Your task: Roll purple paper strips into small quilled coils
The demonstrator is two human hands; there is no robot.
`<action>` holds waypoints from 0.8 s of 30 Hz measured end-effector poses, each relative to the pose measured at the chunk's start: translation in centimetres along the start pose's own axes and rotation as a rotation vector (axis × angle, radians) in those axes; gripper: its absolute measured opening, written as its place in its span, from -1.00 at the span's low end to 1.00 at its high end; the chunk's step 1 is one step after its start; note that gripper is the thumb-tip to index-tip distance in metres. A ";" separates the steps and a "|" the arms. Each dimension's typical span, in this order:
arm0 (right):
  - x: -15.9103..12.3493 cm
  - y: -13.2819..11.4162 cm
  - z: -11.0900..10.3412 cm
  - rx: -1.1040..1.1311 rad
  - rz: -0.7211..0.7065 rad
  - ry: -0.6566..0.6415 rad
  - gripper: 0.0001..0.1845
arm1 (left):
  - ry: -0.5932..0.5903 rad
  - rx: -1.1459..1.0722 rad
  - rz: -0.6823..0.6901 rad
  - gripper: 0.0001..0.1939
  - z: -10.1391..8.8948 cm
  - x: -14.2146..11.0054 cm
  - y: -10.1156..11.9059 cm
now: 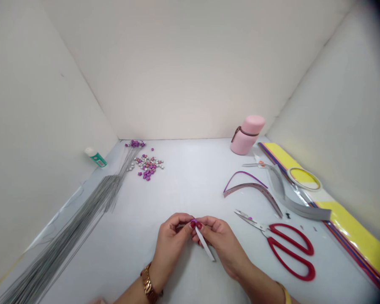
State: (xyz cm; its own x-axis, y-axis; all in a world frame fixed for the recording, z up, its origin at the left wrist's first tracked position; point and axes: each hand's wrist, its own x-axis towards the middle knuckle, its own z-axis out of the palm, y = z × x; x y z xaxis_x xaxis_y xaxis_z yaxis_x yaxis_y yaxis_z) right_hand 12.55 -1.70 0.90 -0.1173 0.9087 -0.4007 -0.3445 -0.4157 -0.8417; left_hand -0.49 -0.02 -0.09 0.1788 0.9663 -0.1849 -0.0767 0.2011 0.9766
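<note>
The left hand and right hand meet just above the white work surface, their fingers curled inward and their fingertips pinching together around the top of a narrow pale paper strip. The strip hangs down and slightly toward the right from the pinch, with a small purple piece showing at its top, partly hidden by the fingers. A gold wristwatch circles the left wrist, and a yellow bracelet sits on the right. Just right of the right hand lie open red-handled scissors. Farther right are curved purple and grey paper strips, a longer grey strip, small scissors and a roll of clear tape, which rests on a yellow-topped stack of coloured paper. A pink flask stands near the far wall. To the left, a long bundle of thin grey wires stretches toward the far corner, beside a scattered pile of purple and silver beads. A small green-labelled glue bottle lies near the left wall.
</note>
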 end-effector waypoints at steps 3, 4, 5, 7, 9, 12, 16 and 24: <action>0.2 0.2 -0.2 -0.074 -0.015 0.014 -0.84 | 0.008 0.016 -0.010 -0.90 -0.1 0.0 0.1; 0.3 0.3 -0.3 -0.100 -0.020 0.018 -0.86 | 0.011 0.028 -0.015 -0.89 -0.1 0.0 0.1; 0.4 0.4 -0.4 -0.124 -0.027 0.020 -0.87 | 0.016 0.041 -0.018 -0.89 -0.2 0.0 0.0; 0.5 0.5 -0.5 -0.162 -0.045 0.022 -0.89 | 0.026 0.071 -0.019 -0.88 -0.3 0.1 -0.2; 0.5 0.4 -0.4 -0.204 -0.058 0.039 -0.91 | 0.033 0.099 -0.010 -0.87 -0.3 0.2 -0.3; 0.2 0.1 -0.3 -0.268 -0.075 0.047 -0.88 | 0.053 0.152 0.026 -0.90 -0.4 0.1 -0.4; 0.0 0.0 -0.2 -0.265 -0.117 -0.009 -0.80 | 0.082 0.275 0.151 -0.92 -0.4 -0.3 0.0; 0.1 0.5 0.2 -0.139 -0.094 0.002 -0.74 | 0.083 0.738 0.574 -0.83 -0.6 -0.7 -0.3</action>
State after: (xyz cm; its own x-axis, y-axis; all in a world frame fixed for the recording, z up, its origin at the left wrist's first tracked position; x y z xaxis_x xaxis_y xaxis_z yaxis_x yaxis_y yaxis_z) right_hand 12.24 -1.83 0.56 -0.0893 0.9437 -0.3186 -0.2216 -0.3307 -0.9173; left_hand -1.19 -0.68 -0.31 0.2334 0.9003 0.3673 0.5153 -0.4349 0.7385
